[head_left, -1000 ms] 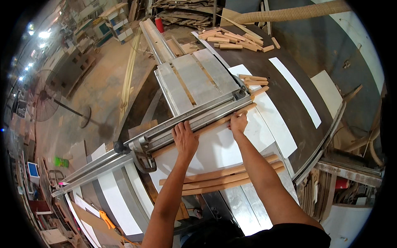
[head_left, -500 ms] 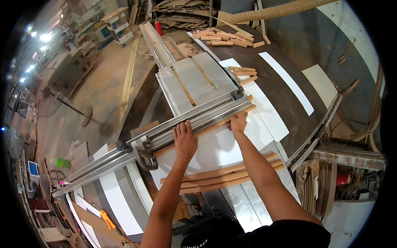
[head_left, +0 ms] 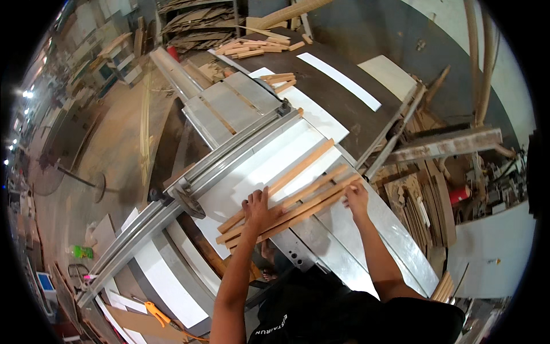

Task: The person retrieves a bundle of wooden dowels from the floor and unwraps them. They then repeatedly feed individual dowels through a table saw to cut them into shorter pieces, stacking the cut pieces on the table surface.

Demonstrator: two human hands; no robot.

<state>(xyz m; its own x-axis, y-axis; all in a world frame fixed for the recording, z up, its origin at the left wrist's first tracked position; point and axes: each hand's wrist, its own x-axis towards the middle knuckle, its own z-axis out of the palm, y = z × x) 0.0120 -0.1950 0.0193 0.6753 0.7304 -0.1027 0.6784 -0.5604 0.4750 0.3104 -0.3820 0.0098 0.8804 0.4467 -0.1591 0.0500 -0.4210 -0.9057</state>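
Observation:
Three long wooden strips lie slantwise on the white board (head_left: 229, 200) and metal saw table (head_left: 366, 252) in front of me. My left hand (head_left: 257, 211) is curled over the farthest strip (head_left: 303, 164) left of its middle, fingers on the far side, thumb toward the near strips. The middle strip (head_left: 318, 183) lies close to the nearest strip (head_left: 318, 205), and my left wrist hides part of both. My right hand (head_left: 356, 198) has its bent fingers closed at the right end of the nearest strip. Beyond the strips runs a long metal fence (head_left: 238, 152).
A clamp (head_left: 186, 198) sits on the fence. Short wood pieces (head_left: 258, 47) are heaped on the far dark table (head_left: 321, 109), with a few more (head_left: 281, 80) beside the metal sliding plate (head_left: 220, 109). An orange air gun (head_left: 157, 314) lies at lower left; a standing fan (head_left: 74, 175) is on the floor.
The farthest strip has come away from the fence toward me, with my left hand on it. My right hand has left that strip and moved nearer, to the nearest strip's end. The view has turned rightward.

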